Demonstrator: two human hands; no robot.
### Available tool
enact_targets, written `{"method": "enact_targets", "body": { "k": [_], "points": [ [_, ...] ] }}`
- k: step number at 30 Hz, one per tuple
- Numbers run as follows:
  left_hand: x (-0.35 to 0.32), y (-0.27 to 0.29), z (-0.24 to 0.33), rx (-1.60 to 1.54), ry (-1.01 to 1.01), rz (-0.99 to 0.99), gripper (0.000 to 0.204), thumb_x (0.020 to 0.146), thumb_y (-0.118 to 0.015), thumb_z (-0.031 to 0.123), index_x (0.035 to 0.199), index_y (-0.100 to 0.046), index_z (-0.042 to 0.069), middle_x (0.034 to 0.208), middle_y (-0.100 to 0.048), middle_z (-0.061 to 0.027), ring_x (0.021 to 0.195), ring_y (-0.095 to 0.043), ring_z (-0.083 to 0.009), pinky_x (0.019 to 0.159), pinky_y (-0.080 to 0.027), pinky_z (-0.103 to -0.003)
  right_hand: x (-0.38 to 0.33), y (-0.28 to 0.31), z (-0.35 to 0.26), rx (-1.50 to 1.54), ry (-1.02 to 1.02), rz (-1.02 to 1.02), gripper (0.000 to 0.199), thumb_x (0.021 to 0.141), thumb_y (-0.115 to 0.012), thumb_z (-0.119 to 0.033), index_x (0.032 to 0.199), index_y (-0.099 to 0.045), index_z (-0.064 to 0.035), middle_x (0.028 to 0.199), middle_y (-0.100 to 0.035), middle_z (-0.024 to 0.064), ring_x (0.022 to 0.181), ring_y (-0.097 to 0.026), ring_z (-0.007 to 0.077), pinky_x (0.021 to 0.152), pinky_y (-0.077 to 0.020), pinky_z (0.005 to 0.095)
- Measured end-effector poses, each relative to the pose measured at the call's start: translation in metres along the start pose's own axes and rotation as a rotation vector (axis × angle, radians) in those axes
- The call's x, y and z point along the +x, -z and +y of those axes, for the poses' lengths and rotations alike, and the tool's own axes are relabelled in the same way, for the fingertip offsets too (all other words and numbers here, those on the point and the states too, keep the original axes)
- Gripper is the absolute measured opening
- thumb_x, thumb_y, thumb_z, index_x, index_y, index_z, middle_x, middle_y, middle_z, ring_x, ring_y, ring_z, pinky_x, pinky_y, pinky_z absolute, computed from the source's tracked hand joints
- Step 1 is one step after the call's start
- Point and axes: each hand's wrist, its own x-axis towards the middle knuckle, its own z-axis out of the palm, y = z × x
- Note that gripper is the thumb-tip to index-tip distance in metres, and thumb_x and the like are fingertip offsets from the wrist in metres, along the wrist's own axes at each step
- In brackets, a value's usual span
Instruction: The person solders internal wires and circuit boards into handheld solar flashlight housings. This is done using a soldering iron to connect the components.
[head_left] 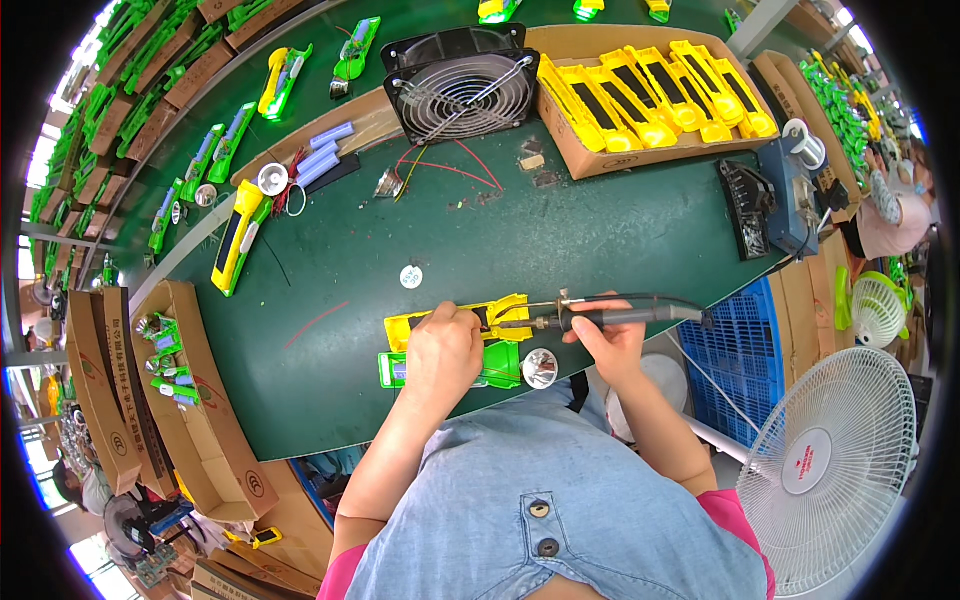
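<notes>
Centre of the frame, near the table's [330, 300] lower edge: my left hand [440, 350] lies closed over the yellow shell [500, 315], pressing it flat, with the green shell [500, 365] just below it. My right hand [605, 340] is closed around the soldering iron [600, 320], whose long axis runs nearly level across the frame, tip pointing left. The tip meets the yellow shell just right of my left fingers, so the work lies left of my right hand. A small reflector [540, 368] sits between the hands, beside the green shell.
</notes>
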Motion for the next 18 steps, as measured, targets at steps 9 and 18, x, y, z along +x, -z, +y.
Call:
{"method": "enact_targets", "body": {
  "k": [9,18],
  "points": [
    [-0.001,-0.001,-0.001,0.060,0.009,-0.020,0.005,0.066,-0.060,0.001,0.071,-0.061,0.001,0.070,-0.056,-0.0130,0.062,-0.059,-0.0290,0.056,-0.047,-0.037,-0.019,-0.025,0.000,-0.494,0.339,-0.259,0.053,0.068,-0.073,-0.009,0.114,-0.047,-0.0025,0.096,-0.063,0.0100,0.089,-0.062,0.0215,0.100,-0.0305,0.0502],
    [-0.002,0.001,-0.001,0.060,0.003,-0.040,0.006,0.070,-0.060,0.003,0.075,-0.063,0.000,0.073,-0.057,-0.0137,0.065,-0.059,-0.0293,0.058,-0.047,-0.036,-0.017,-0.033,0.007,-0.633,0.342,-0.426,0.081,0.061,-0.077,-0.012,0.127,-0.030,-0.0069,0.115,-0.054,0.0107,0.098,-0.057,0.0270,0.105,-0.0168,0.0538]
  ]
}}
